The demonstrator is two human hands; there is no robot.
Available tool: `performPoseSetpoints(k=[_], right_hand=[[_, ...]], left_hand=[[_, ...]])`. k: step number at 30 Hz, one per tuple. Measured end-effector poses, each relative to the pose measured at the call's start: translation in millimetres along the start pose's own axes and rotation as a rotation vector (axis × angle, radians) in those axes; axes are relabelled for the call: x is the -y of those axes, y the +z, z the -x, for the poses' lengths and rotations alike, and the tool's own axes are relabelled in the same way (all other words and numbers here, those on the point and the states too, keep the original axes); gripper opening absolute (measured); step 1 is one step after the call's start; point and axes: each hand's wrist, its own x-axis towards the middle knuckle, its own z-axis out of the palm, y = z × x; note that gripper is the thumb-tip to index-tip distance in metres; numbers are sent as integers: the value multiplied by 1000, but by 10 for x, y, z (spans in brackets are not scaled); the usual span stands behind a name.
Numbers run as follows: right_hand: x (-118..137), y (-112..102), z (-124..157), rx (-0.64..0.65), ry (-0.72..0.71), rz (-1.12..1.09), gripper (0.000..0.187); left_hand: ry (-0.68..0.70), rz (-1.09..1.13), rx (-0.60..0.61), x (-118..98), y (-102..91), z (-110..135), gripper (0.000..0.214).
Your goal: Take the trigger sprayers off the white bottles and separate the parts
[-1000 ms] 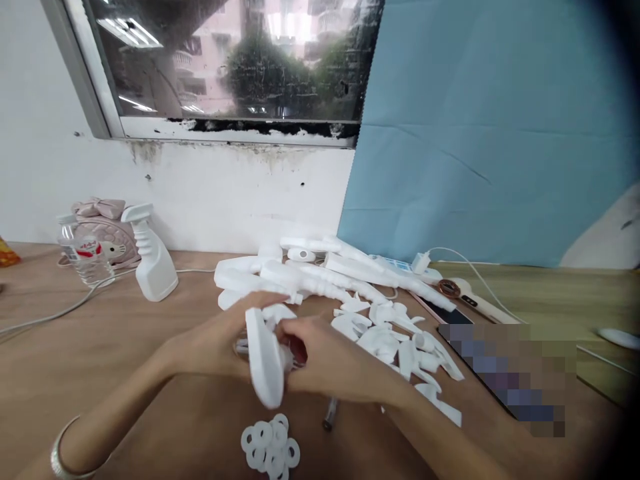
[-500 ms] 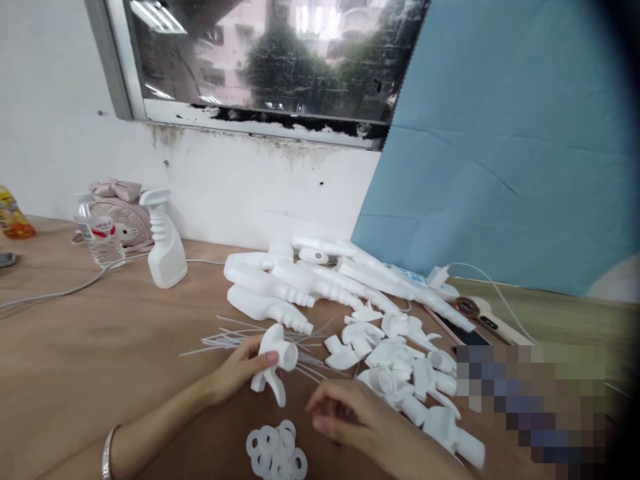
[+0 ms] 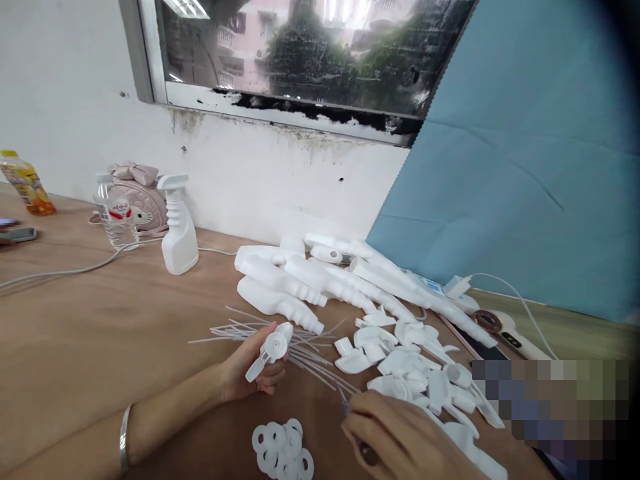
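My left hand (image 3: 250, 367) is closed around a white spray trigger head (image 3: 276, 345). The round open underside of its collar faces me, and the trigger points down to the left. Fingers curled, my right hand (image 3: 395, 437) is at the lower right, beside the loose trigger heads (image 3: 400, 363). A small bluish bit shows at its fingertips, too blurred to name. Thin white dip tubes (image 3: 315, 367) lie fanned out behind and between both hands. Flat white ring washers (image 3: 285, 450) are heaped on the table in front of my left hand.
Several empty white spray bottles (image 3: 280, 303) lie piled behind the tubes. One assembled spray bottle (image 3: 180, 233) stands at left, near a water bottle (image 3: 120, 223) and a pink bag (image 3: 145, 200). A handheld fan (image 3: 510, 333) and a charger cable (image 3: 520, 293) are at right.
My left hand has turned the trigger head so that its collar opening faces me. My right hand has moved right, away from the left, and the bluish bit now shows at its fingertips.
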Motion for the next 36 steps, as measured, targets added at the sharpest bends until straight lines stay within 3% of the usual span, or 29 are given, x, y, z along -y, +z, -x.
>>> performPoseSetpoints(k=[2, 5, 11, 17, 20, 27, 32, 36], right_hand=[[-2, -177, -115, -126, 7, -40, 9], [13, -212, -215, -274, 61, -103, 22], [75, 136, -339, -343, 55, -126, 24], [159, 329, -396, -415, 49, 90, 19], [219, 368, -443, -431, 169, 93, 14], [191, 507, -585, -488, 519, -182, 5], [167, 702, -520, -540, 578, -392, 7], [40, 647, -494, -533, 858, -817, 12]], left_hand=[[-4, -2, -43, 15, -15, -21, 51], [12, 27, -81, 31, -25, -50, 50], [56, 39, -130, 56, -15, -81, 50], [99, 33, -210, 87, 28, -105, 49], [120, 22, -281, 97, 62, -114, 49], [197, 47, -434, 98, 101, -124, 48], [217, 95, -418, 108, 75, -109, 49], [153, 107, -352, 90, 48, -91, 50]])
